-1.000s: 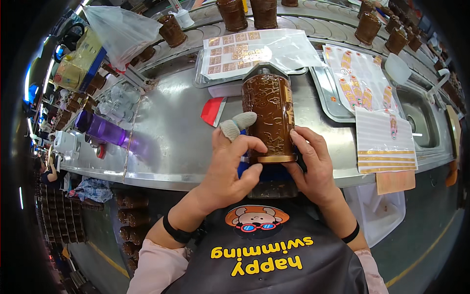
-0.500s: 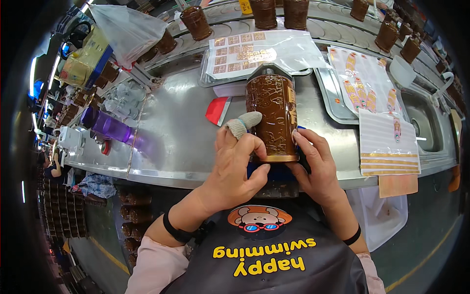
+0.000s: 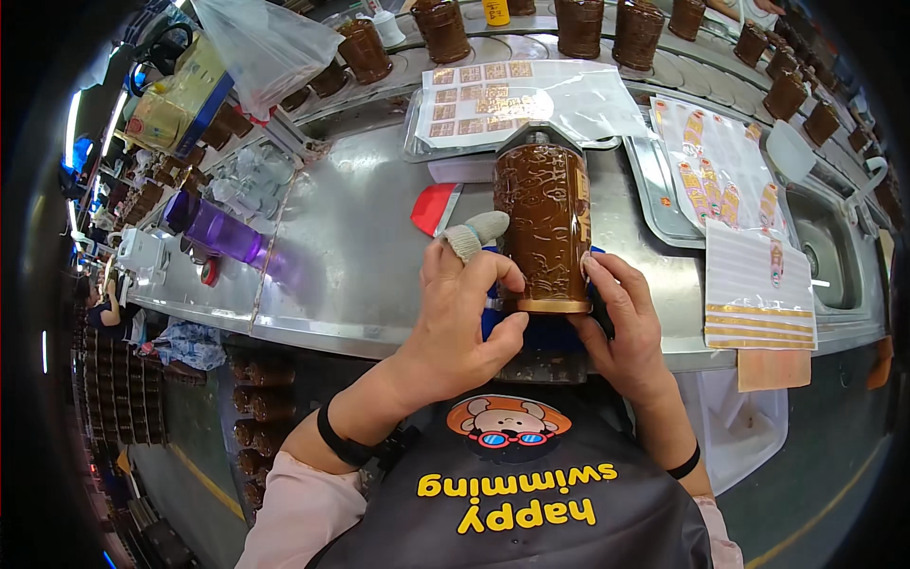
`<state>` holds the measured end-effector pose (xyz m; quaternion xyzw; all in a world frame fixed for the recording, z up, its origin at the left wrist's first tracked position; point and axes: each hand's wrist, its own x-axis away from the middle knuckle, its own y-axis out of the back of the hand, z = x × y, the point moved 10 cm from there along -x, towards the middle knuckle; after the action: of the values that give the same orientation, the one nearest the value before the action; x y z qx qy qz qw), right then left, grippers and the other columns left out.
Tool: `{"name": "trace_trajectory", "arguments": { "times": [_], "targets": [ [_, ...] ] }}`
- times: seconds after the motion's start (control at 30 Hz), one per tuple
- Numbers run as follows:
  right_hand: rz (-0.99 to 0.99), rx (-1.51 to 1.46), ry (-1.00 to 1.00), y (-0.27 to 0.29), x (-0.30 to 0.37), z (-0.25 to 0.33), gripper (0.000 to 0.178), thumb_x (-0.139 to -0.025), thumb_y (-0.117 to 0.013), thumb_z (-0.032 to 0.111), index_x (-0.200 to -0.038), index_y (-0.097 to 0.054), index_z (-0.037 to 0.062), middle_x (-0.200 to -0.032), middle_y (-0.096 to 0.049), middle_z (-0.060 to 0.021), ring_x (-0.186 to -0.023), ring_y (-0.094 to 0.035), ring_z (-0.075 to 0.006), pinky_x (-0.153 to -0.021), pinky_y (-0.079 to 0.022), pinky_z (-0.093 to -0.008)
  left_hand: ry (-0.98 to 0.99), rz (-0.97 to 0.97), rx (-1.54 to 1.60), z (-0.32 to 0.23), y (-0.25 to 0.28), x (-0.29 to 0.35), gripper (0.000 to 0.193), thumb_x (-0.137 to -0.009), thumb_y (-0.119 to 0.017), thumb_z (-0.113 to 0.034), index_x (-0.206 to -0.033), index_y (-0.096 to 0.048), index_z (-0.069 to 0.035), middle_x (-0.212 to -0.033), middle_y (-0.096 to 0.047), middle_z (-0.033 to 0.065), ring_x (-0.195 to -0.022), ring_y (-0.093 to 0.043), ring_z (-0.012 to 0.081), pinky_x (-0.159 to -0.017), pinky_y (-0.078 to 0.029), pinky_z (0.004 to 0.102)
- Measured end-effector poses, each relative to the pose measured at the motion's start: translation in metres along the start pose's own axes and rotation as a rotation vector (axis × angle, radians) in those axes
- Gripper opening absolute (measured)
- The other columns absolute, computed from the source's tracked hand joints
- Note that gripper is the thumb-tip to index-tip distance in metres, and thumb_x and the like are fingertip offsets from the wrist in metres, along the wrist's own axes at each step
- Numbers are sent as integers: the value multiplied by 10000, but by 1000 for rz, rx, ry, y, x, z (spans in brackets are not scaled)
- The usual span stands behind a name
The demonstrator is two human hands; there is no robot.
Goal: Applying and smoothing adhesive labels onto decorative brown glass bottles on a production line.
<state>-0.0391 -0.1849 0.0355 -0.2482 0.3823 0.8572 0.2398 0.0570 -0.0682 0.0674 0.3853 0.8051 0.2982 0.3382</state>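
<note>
A brown embossed jar (image 3: 545,223) lies lengthwise on the steel table (image 3: 360,256), its base toward me. My left hand (image 3: 460,308) grips its left side near the base; the index finger wears a grey cloth cot. My right hand (image 3: 621,318) holds the right side of the base, thumb pressed on the jar. A blue pad (image 3: 531,332) shows under the jar between both hands.
A red scraper (image 3: 433,207) lies left of the jar. Sheets of small labels (image 3: 483,100) rest on a tray behind it, with more label sheets (image 3: 725,180) and a striped sheet (image 3: 758,289) at right. A purple bottle (image 3: 218,232) stands at left. Several brown jars (image 3: 578,24) line the conveyor beyond.
The view has shifted slightly, with the jar and table sitting lower in the picture. Both hands keep the same hold on the jar.
</note>
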Motion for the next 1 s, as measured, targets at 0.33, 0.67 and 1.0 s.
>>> {"name": "trace_trajectory", "arguments": {
  "times": [0.33, 0.67, 1.0],
  "targets": [
    [31, 13, -13, 15, 3, -6, 556, -738, -722, -35, -1256, -526, 6, -1190, -557, -170, -1066, -580, -302, -899, -486, -377, -35, -23, 14, -1, 2, 3, 227, -742, -654, -120, -944, -561, -70, -1387, -413, 252, -1265, -343, 388, -1064, -244, 445],
    [189, -289, -182, 46, -82, -3, 198, -784, -727, 141, -870, -599, 15, -766, -629, -70, -696, -604, -148, -634, -472, -282, -73, -91, 174, 3, 10, 7, 168, -744, -647, -118, -892, -577, -80, -1247, -503, 223, -1196, -376, 364, -1047, -229, 432],
    [759, -181, 76, -42, -120, 31, 222, -750, -753, 159, -846, -606, 23, -713, -617, -82, -624, -570, -195, -590, -458, -306, 84, -86, 302, 38, 2, 16, 187, -756, -651, -160, -913, -584, -82, -1142, -527, 163, -1144, -393, 342, -1020, -272, 424]
  ]
}}
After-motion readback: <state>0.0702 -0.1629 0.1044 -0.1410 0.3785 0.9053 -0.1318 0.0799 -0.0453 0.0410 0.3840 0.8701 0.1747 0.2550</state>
